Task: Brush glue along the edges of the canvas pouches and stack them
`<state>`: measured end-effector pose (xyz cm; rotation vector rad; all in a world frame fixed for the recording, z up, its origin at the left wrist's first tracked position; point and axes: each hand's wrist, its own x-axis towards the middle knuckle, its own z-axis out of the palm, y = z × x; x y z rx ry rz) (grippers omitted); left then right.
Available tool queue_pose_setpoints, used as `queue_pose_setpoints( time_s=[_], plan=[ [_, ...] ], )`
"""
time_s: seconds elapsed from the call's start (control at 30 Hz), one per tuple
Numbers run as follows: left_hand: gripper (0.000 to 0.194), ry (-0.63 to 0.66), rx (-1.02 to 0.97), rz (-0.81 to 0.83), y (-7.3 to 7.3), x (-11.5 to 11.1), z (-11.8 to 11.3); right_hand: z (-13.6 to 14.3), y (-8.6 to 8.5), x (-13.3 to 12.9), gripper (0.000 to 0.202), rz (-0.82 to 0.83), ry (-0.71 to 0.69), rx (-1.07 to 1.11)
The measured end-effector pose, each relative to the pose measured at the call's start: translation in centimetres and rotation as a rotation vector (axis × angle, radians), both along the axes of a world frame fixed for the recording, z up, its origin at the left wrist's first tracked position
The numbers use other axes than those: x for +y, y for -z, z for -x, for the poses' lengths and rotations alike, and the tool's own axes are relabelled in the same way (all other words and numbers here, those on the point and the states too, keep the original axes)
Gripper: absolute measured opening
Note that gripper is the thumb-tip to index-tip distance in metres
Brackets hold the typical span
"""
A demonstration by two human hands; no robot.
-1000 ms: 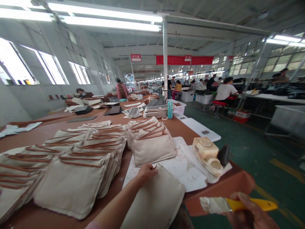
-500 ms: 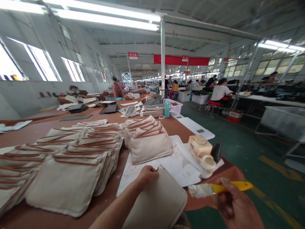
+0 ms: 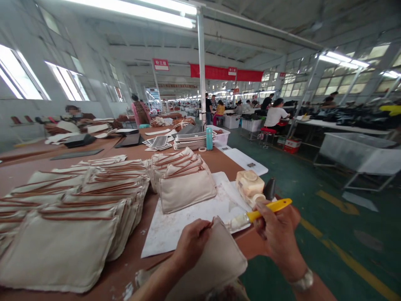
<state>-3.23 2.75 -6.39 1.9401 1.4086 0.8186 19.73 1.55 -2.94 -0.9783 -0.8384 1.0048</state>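
My left hand (image 3: 192,242) is closed on the upper edge of a cream fabric panel (image 3: 216,263), which hangs tilted at the table's front edge. In my right hand (image 3: 275,230) is a paintbrush (image 3: 266,210) with a yellow handle, gripped between thumb and fingers. Its whitish, coated bristles point left, close by the panel's upper right edge; whether they touch it I cannot tell. Beyond my right hand stands a stained plastic container (image 3: 249,184), its mouth partly behind the hand. White paper (image 3: 188,225) with smears lies past my left hand.
Stacked cream panels with brown edging (image 3: 62,246) cover the table's left side, and a smaller stack (image 3: 188,188) sits on the paper. A dark cone (image 3: 269,189) is beside the container. Farther back are a turquoise bottle (image 3: 209,139), a metal post (image 3: 201,67) and several people.
My right hand has brought the brush leftward and up, from out at the right to beside the panel's upper edge. My left hand keeps hold of the panel. The camera view has turned slightly right.
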Motion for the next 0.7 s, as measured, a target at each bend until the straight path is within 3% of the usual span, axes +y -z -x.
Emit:
queue_pose_setpoints(
  time_s=[0.2,0.33,0.47,0.53,0.63,0.7],
  plan=[
    [0.022,0.14,0.071,-0.156,-3.3,-2.1,-1.5,-0.2,-1.8,0.9,0.036,-0.088,0.045,-0.259],
    [0.02,0.137,0.085,-0.184,-3.7,-1.8,-1.6,-1.0,-3.1,0.1,0.033,-0.165,0.157,-0.288],
    [0.021,0.185,0.126,-0.247,-4.0,-2.0,-1.8,-1.0,-3.4,-0.6,0.029,-0.259,0.083,-0.419],
    [0.022,0.223,0.158,-0.314,-4.4,-2.4,-1.7,-1.3,-3.2,-0.5,0.028,-0.277,0.114,-0.477],
    [0.022,0.292,0.259,-0.457,-5.2,-3.1,-1.4,-2.3,-3.0,0.0,0.027,-0.256,0.197,-0.393],
    [0.018,0.344,0.346,-0.569,-5.7,-3.6,-1.2,-2.7,-2.8,0.1,0.029,-0.192,0.155,-0.25]
  ],
)
